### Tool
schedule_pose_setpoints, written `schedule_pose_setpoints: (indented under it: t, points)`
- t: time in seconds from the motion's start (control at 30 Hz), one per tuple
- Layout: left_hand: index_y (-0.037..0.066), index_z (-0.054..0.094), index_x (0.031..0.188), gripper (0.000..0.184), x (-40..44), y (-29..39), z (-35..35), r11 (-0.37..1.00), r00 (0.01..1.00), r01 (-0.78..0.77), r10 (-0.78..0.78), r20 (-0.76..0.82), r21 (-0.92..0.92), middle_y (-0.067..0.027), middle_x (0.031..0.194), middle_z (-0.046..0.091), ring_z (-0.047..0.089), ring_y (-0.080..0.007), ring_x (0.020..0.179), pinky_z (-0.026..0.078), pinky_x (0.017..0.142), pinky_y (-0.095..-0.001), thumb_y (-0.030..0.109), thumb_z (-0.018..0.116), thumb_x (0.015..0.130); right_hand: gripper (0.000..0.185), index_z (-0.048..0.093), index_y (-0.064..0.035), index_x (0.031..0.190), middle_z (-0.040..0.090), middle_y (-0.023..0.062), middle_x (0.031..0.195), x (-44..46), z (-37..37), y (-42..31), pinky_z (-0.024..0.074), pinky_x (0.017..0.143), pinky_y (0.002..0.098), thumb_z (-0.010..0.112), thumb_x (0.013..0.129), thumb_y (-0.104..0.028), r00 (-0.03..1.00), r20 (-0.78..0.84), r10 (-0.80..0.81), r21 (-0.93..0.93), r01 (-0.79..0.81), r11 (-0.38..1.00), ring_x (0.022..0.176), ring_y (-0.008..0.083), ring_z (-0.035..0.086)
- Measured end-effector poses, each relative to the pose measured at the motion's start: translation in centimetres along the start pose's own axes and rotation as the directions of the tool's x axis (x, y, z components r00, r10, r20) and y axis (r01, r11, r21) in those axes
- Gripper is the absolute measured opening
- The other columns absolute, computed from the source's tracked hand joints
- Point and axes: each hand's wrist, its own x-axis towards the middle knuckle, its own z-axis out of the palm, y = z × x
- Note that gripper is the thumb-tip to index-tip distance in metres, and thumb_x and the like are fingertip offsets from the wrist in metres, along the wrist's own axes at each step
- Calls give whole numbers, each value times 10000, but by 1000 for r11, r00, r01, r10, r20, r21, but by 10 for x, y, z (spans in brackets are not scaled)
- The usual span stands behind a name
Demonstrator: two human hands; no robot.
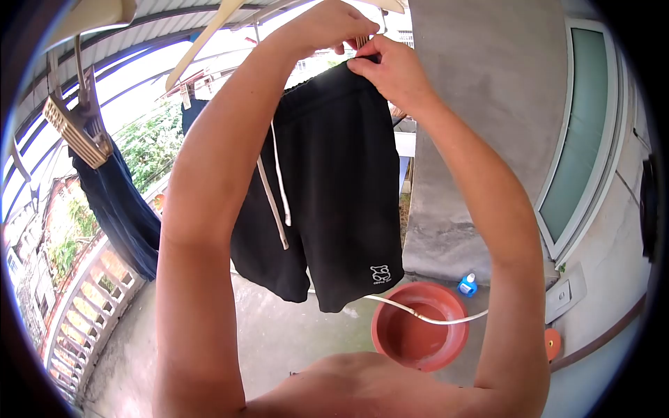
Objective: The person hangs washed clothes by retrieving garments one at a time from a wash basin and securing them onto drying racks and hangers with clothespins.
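Black shorts (345, 188) with a white drawstring and a small white bear print hang in front of me from a hanger. My right hand (397, 70) pinches the waistband at its upper right corner. Just above it, my left hand (327, 28) has its fingers closed at a beige clip (362, 42) on that corner. The hanger above is mostly hidden behind my left hand and forearm. The far left corner of the waistband is held by another clip (186, 95).
Dark blue clothing (118, 202) hangs from a beige clip (77, 132) at the left, above a white balustrade (90, 313). A red basin (418, 327), a white hose (390, 302) and a blue bottle (467, 284) are on the floor. A grey wall (488, 125) rises at the right.
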Motion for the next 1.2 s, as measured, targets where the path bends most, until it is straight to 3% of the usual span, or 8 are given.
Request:
schedule_pose_setpoints:
  t: [0.13, 0.33, 0.4, 0.63, 0.8, 1.03, 1.1, 1.2]
  points:
    - [-3, 669, 774, 243, -3, 3, -2, 991, 998, -65, 66, 9, -113, -61, 684, 640, 562, -111, 576, 427, 475, -233, 231, 606, 765, 286, 625, -9, 845, 632, 135, 790, -5, -9, -3, 463, 708, 340, 679, 735, -267, 1000, 24, 17, 5, -17, 1000, 746, 250, 600]
    - [-30, 663, 750, 250, 8, 4, 1, 992, 994, 41, -54, -98, -122, -76, 647, 643, 548, -107, 509, 419, 434, -237, 218, 630, 753, 257, 640, -21, 873, 623, 96, 752, -11, -31, -2, 467, 654, 308, 676, 744, -240, 976, 176, 125, -95, -110, 989, 682, 189, 579]
    - [-47, 649, 731, 271, 12, 4, 1, 986, 988, 46, -68, -136, -161, -93, 633, 630, 546, -121, 497, 437, 433, -260, 222, 636, 761, 221, 648, -19, 890, 619, 64, 744, -8, -35, 4, 465, 597, 280, 666, 749, -189, 947, 249, 202, 108, -234, 966, 639, 143, 563]
    - [-58, 645, 770, 226, 18, -7, 6, 949, 986, 65, -108, -126, -310, -116, 631, 611, 567, -170, 512, 463, 461, -280, 165, 663, 742, 205, 604, 6, 963, 604, 36, 790, 1, -41, 18, 443, 638, 250, 625, 790, -102, 914, 336, 226, 307, -334, 891, 682, 104, 542]
    - [-74, 634, 776, 231, 9, -11, 2, 954, 978, 88, -138, -159, -287, -124, 652, 611, 585, -187, 536, 499, 510, -296, 152, 667, 741, 289, 574, 18, 943, 596, 88, 786, 11, -24, 12, 468, 605, 282, 654, 722, -151, 959, 83, 271, 256, -283, 924, 668, 159, 570]
    - [-71, 628, 744, 219, 9, -19, -2, 934, 970, 108, -173, -168, -341, -116, 636, 593, 584, -198, 542, 504, 516, -309, 144, 668, 738, 336, 573, 22, 942, 612, 125, 853, 15, -15, 13, 474, 659, 303, 670, 713, -203, 969, 51, 243, 113, -248, 962, 743, 196, 593]
    - [-68, 627, 733, 208, 10, -21, -1, 953, 970, 88, -148, -192, -289, -109, 619, 581, 577, -198, 540, 503, 511, -311, 137, 667, 738, 190, 545, -14, 849, 578, 30, 691, 17, -14, 9, 394, 511, 237, 662, 742, -118, 975, 16, 221, 223, -219, 950, 590, 95, 514]
    - [-71, 625, 709, 233, 10, -21, 3, 959, 972, 82, -136, -190, -272, -116, 630, 596, 578, -197, 541, 509, 514, -323, 155, 677, 732, 176, 550, -20, 835, 582, 24, 693, 21, -12, 20, 403, 526, 238, 661, 743, -119, 978, -8, 208, 182, -203, 962, 601, 91, 519]
